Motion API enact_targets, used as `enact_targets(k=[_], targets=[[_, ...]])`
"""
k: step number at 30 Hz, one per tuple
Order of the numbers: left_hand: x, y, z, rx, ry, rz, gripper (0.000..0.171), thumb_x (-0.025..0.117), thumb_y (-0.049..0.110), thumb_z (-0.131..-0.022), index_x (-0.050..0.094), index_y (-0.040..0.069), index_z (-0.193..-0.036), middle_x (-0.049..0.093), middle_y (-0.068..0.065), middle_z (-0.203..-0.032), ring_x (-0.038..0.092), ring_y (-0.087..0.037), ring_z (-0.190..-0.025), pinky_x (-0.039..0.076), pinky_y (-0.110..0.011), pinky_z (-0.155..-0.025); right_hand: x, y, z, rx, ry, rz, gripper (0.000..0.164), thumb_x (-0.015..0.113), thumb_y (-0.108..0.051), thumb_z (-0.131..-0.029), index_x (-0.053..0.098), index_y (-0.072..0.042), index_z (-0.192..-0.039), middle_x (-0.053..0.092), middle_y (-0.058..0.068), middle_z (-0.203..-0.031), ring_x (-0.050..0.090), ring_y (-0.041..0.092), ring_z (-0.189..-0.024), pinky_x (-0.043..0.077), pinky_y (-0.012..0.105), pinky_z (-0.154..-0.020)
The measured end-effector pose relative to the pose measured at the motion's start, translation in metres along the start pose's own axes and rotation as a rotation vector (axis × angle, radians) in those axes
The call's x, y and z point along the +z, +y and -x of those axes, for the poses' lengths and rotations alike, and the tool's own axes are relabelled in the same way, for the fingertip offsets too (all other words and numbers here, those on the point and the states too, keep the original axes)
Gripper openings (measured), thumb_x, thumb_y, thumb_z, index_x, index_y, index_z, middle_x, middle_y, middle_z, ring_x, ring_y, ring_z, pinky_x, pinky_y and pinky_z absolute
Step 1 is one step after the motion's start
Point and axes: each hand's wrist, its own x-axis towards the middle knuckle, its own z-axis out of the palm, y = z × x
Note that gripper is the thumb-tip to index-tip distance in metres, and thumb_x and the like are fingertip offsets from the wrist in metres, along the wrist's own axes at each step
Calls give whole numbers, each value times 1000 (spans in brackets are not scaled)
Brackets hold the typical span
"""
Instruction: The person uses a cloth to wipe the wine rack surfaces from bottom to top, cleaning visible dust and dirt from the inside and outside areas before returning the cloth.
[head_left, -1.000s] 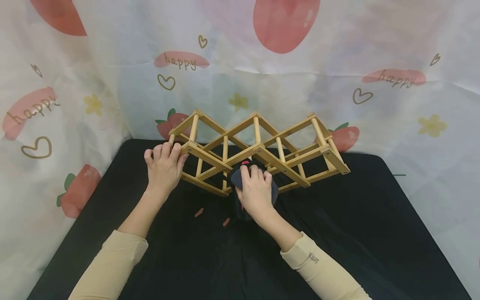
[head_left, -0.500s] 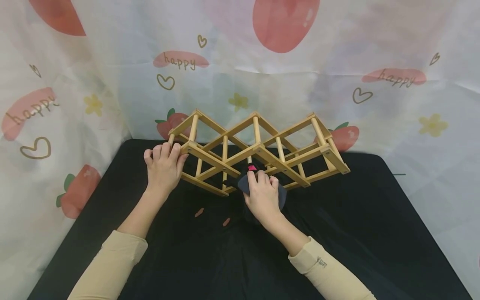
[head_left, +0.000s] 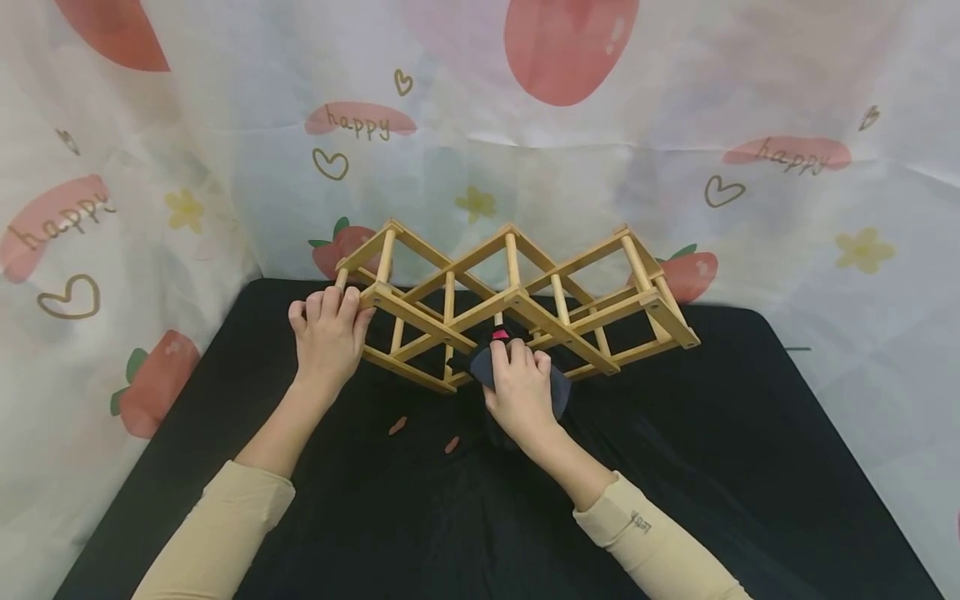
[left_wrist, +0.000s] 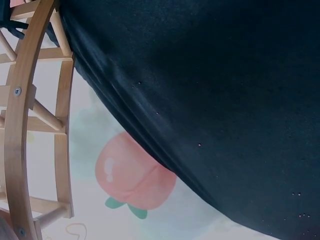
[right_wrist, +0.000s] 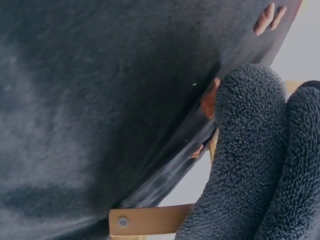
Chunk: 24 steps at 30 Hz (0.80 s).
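Observation:
A wooden lattice rack (head_left: 450,287) of crossed slats and round dowels stands in the middle of the head view. At its near left corner, my left hand (head_left: 326,342) grips the frame with bent fingers. My right hand (head_left: 521,387) holds a dark blue-grey fluffy cloth (head_left: 561,392) against the lower middle of the rack. A small pink-red patch (head_left: 500,334) shows just beyond those fingertips; what it belongs to is unclear. The cloth's thick pile (right_wrist: 250,125) fills the right side of the right wrist view. Dark cords (left_wrist: 15,27) cross the rack in the left wrist view.
Black fabric (head_left: 675,483) covers the table, with a fold running along it. Several small reddish-brown scraps (head_left: 398,426) lie in front of the rack. Printed curtain (head_left: 570,183) with fruit and hearts hangs close behind and on both sides.
My right hand and the cloth have shifted right and slightly towards me, then a touch back left. The left hand and the rack stay put.

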Motion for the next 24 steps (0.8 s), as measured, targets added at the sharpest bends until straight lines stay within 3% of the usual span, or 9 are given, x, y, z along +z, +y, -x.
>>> enact_targets(k=[15,24], targets=[[-1,0,1,-9,-12,4,35,38,39,-93,41,4,-97,39,-14,-88,33,-33,-83,18,-50,-78,-10,-24,-9,-53,36,-40,44,74,-14,-70,54,-3,-107,52,13,-92,53,26,-84,30,42,-76],[-1,0,1,-10,-10,6,36,38,39,-93,41,4,-97,39,-15,-89,33,-33,-83,17,-49,-78,-6,-7,6,-16,-13,8,47,76,-14,-68,53,-3,-108,52,14,-92,53,27,-85,31,43,-77]])
